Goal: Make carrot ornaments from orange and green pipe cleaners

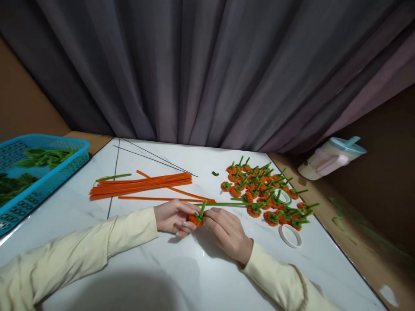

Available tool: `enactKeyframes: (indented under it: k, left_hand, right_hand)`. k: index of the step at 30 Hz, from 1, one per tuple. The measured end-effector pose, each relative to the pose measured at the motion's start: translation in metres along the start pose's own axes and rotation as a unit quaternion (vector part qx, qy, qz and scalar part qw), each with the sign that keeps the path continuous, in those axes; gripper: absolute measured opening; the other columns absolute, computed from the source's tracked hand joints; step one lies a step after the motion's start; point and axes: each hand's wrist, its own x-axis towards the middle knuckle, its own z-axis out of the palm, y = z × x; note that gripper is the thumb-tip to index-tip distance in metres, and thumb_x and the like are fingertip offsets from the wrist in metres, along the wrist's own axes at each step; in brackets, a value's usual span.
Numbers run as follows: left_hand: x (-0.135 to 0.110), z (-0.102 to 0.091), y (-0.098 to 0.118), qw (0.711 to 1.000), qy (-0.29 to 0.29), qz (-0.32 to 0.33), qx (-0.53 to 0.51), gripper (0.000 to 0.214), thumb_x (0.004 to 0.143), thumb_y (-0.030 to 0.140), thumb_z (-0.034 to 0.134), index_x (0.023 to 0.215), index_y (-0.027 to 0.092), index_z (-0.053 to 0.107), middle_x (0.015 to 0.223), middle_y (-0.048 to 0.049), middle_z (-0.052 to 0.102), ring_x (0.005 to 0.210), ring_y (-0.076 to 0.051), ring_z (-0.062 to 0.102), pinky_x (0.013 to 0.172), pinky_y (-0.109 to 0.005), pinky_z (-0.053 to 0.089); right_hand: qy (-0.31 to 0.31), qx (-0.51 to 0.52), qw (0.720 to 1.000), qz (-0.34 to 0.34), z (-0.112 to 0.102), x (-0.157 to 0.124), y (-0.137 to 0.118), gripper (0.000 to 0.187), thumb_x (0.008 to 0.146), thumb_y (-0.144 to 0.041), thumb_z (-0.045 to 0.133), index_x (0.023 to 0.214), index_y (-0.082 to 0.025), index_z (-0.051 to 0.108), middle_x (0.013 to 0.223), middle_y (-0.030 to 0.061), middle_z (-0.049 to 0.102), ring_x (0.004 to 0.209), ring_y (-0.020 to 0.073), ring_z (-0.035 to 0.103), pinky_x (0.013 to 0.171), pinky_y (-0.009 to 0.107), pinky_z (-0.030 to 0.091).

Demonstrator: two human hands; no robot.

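My left hand (177,218) is closed around a small pipe-cleaner pumpkin (196,219), orange with an upright green stem. From the right, the fingers of my right hand (227,229) are pinched together against the pumpkin's side, near the base of the stem. What exactly those fingertips grip is partly hidden. Just beyond both hands lie a long green pipe cleaner (230,204) and a loose orange pipe cleaner (162,198). A thick bundle of orange pipe cleaners (142,185) rests farther back on the left.
Several finished pumpkins (253,185) crowd the right of the white table (155,276). Near them lie a white tape roll (290,236) and a green-edged roll (282,196). A blue basket (61,162) with green pieces stands left; a lidded cup (330,159) stands right. Thin dark wires (155,160) lie behind.
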Motion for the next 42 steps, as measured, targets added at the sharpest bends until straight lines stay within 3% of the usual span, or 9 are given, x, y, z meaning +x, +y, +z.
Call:
enactKeyframes:
  k: [5, 10, 14, 17, 19, 28, 33, 38, 42]
  left_hand:
    - [0.001, 0.002, 0.000, 0.999, 0.022, 0.017, 0.045, 0.019, 0.074, 0.023, 0.060, 0.087, 0.017, 0.048, 0.047, 0.0054, 0.038, 0.036, -0.005, 0.021, 0.036, -0.016, 0.031]
    - [-0.003, 0.011, 0.011, 0.959, 0.176, 0.061, 0.215, 0.024, 0.077, 0.035, 0.058, 0.084, 0.018, 0.043, 0.054, 0.0011, 0.054, 0.036, -0.007, 0.038, 0.033, -0.016, 0.029]
    - [-0.014, 0.031, 0.018, 0.836, 0.267, 0.147, 0.457, 0.021, 0.085, 0.040, 0.047, 0.083, 0.019, 0.048, 0.056, 0.0026, 0.053, 0.040, -0.009, 0.044, 0.038, -0.018, 0.032]
    - [-0.021, 0.043, 0.017, 0.678, 0.279, 0.230, 0.640, 0.020, 0.086, 0.033, 0.048, 0.091, 0.018, 0.059, 0.071, -0.0024, 0.060, 0.061, -0.013, 0.054, 0.058, -0.023, 0.041]
    - [-0.024, 0.046, 0.016, 0.606, 0.283, 0.267, 0.693, 0.023, 0.085, 0.031, 0.050, 0.102, 0.018, 0.061, 0.082, -0.0047, 0.062, 0.070, -0.015, 0.056, 0.066, -0.024, 0.040]
    - [-0.020, 0.047, 0.005, 0.516, 0.279, 0.257, 0.768, 0.015, 0.087, 0.023, 0.047, 0.092, 0.016, 0.059, 0.088, -0.0054, 0.063, 0.082, -0.017, 0.057, 0.071, -0.027, 0.043]
    - [-0.016, 0.051, -0.013, 0.390, 0.308, 0.293, 0.817, 0.018, 0.089, 0.017, 0.041, 0.087, 0.013, 0.058, 0.081, -0.0060, 0.062, 0.078, -0.018, 0.057, 0.070, -0.029, 0.046]
    - [-0.013, 0.049, -0.025, 0.203, 0.307, 0.370, 0.853, 0.017, 0.087, 0.010, 0.042, 0.087, 0.011, 0.059, 0.075, -0.0064, 0.064, 0.072, -0.018, 0.059, 0.062, -0.028, 0.047]
    - [-0.011, 0.046, -0.029, 0.153, 0.315, 0.369, 0.861, 0.015, 0.086, 0.008, 0.044, 0.086, 0.009, 0.059, 0.072, -0.0061, 0.063, 0.064, -0.017, 0.057, 0.054, -0.027, 0.045]
  right_hand:
    - [0.003, 0.007, 1.000, 0.006, 0.000, -0.001, -0.001, 0.025, 0.089, -0.007, 0.032, 0.102, -0.010, 0.053, 0.089, 0.0154, 0.064, 0.079, 0.0192, 0.059, 0.064, 0.031, 0.050]
    - [0.002, -0.040, 0.999, 0.023, 0.004, -0.004, 0.000, 0.023, 0.087, -0.003, 0.033, 0.096, -0.008, 0.054, 0.092, 0.0165, 0.064, 0.086, 0.0214, 0.059, 0.069, 0.033, 0.051]
    - [-0.015, -0.082, 0.996, 0.022, 0.005, -0.003, 0.001, 0.023, 0.087, -0.003, 0.034, 0.091, -0.007, 0.056, 0.091, 0.0164, 0.064, 0.086, 0.0224, 0.059, 0.070, 0.034, 0.051]
    - [-0.018, -0.109, 0.994, 0.012, 0.003, 0.000, 0.000, 0.024, 0.088, -0.004, 0.033, 0.089, -0.007, 0.057, 0.091, 0.0160, 0.065, 0.083, 0.0221, 0.060, 0.069, 0.034, 0.051]
    - [-0.011, -0.114, 0.993, 0.003, 0.001, 0.002, 0.000, 0.024, 0.088, -0.005, 0.033, 0.088, -0.007, 0.057, 0.090, 0.0161, 0.065, 0.084, 0.0222, 0.060, 0.070, 0.034, 0.052]
    - [0.005, -0.100, 0.995, -0.016, 0.002, 0.003, -0.002, 0.021, 0.087, -0.004, 0.036, 0.086, -0.005, 0.057, 0.087, 0.0184, 0.065, 0.082, 0.0223, 0.061, 0.070, 0.035, 0.053]
    - [0.013, -0.094, 0.995, -0.017, 0.002, 0.002, -0.003, 0.023, 0.088, -0.005, 0.034, 0.089, -0.005, 0.057, 0.086, 0.0176, 0.065, 0.081, 0.0215, 0.062, 0.069, 0.034, 0.054]
    - [0.023, -0.093, 0.995, -0.015, 0.003, 0.000, -0.003, 0.023, 0.087, -0.003, 0.034, 0.090, -0.003, 0.057, 0.086, 0.0183, 0.065, 0.081, 0.0220, 0.061, 0.070, 0.034, 0.054]
    - [0.023, -0.090, 0.996, -0.011, 0.004, -0.001, -0.004, 0.021, 0.086, -0.004, 0.036, 0.090, -0.003, 0.056, 0.087, 0.0186, 0.064, 0.081, 0.0222, 0.061, 0.071, 0.035, 0.054]
